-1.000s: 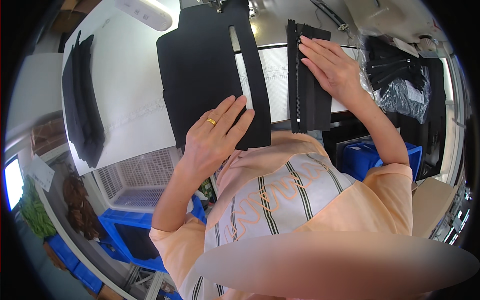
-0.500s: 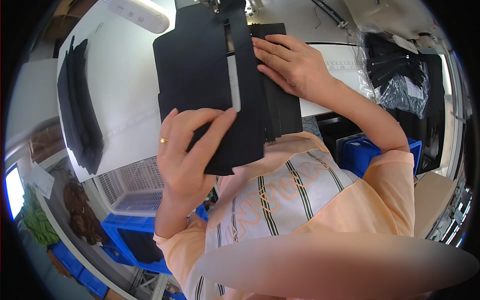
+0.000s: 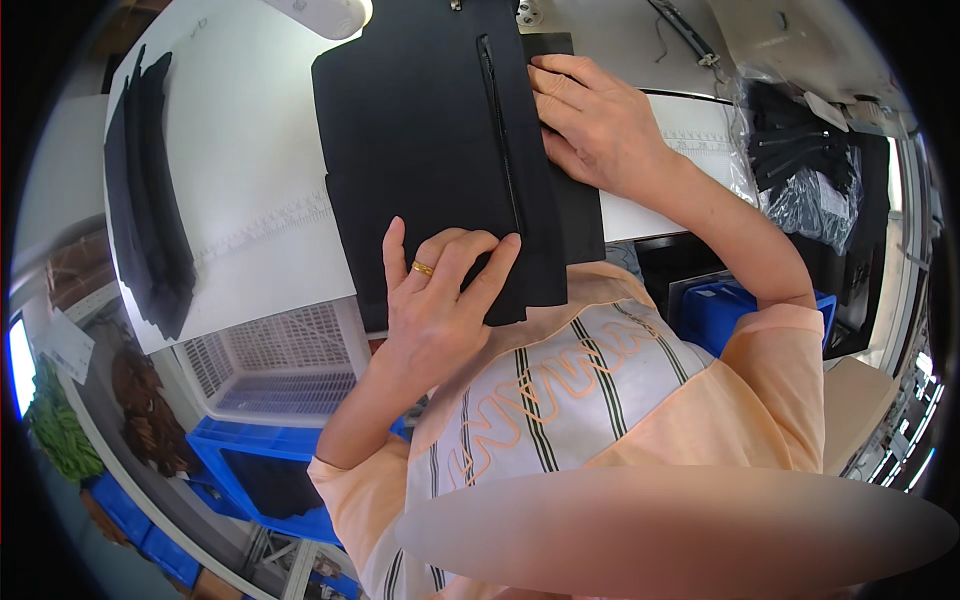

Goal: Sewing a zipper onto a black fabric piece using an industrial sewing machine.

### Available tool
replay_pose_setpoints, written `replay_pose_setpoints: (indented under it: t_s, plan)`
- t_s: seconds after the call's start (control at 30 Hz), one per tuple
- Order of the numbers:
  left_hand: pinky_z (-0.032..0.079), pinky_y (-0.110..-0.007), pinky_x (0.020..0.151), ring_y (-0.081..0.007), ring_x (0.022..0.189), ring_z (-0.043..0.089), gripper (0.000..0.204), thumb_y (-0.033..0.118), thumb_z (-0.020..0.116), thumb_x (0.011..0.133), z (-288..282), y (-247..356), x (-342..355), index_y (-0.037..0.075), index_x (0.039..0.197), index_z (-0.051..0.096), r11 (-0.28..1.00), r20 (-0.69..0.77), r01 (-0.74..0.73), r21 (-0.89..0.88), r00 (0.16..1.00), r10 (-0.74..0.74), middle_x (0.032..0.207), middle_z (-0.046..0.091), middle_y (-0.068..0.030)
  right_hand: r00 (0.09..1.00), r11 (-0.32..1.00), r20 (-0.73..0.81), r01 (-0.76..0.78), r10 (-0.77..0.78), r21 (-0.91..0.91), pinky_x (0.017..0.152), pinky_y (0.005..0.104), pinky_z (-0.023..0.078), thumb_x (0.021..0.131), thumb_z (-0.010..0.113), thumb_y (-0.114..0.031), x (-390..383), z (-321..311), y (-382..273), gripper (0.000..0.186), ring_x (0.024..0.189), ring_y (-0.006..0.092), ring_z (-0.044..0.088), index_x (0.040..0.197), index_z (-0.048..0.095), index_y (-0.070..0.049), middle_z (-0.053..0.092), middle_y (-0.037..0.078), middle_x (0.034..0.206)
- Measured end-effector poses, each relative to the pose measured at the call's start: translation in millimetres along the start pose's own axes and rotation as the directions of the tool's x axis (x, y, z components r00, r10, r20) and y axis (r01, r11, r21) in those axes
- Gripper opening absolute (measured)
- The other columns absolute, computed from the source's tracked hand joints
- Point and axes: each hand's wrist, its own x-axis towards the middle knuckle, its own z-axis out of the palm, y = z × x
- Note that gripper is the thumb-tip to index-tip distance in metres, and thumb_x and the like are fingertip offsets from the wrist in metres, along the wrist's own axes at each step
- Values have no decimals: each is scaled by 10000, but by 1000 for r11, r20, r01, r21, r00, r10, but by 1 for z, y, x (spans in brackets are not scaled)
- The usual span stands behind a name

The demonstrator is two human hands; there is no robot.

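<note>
A black fabric panel [image 3: 420, 140] lies on the white table, its far end beneath a metal part of a machine [image 3: 456, 5]. In its right half runs a long narrow slit [image 3: 500, 130], with a dark strip like a zipper showing inside. My left hand [image 3: 440, 285], wearing a gold ring, rests palm down on the near part of the panel. Its fingers are apart, and the thumb tip touches the slit's near end. My right hand [image 3: 600, 120] lies with spread fingers along the panel's right edge, over another black piece [image 3: 580, 215] underneath; its fingertips are partly hidden.
Folded black fabric strips [image 3: 150, 200] lie on the table's left. Black zippers [image 3: 795, 140] in clear plastic are at the right. A white basket [image 3: 270, 350] and a blue crate [image 3: 225, 440] stand below the left edge. A white device [image 3: 325, 12] hangs at the far side.
The panel has shifted right and toward me. Pale table showed through its slit before; now the slit is narrower and dark inside. Both hands have moved right.
</note>
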Motion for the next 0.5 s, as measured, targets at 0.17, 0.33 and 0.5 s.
replay_pose_setpoints:
  t_s: [0.17,0.33,0.5]
  plan:
    - [139,-522,1144,-168,929,586,363,74,654,654,-3,0,1,39,1007,730,998,-47,-6,-55,999,3,957,575,-12,1000,1000,-26,9,-9,5,817,324,545,699,741,-117,3,1,2,313,1075,220,571,998,656,-77,643,27,1146]
    - [155,-507,1141,-181,914,592,424,36,628,626,-3,0,0,61,1035,735,999,-23,9,-48,1000,-10,961,594,-12,999,1000,-43,-1,1,-10,794,319,552,700,744,-115,5,5,5,280,1061,214,575,961,649,-78,647,17,1134]
    - [166,-491,1140,-193,908,596,520,-3,598,575,-1,0,0,85,1069,737,999,-28,23,-45,999,-24,971,611,-11,999,1000,-45,8,-9,-11,779,316,557,703,747,-117,5,7,10,270,1053,206,579,952,649,-83,646,9,1136]
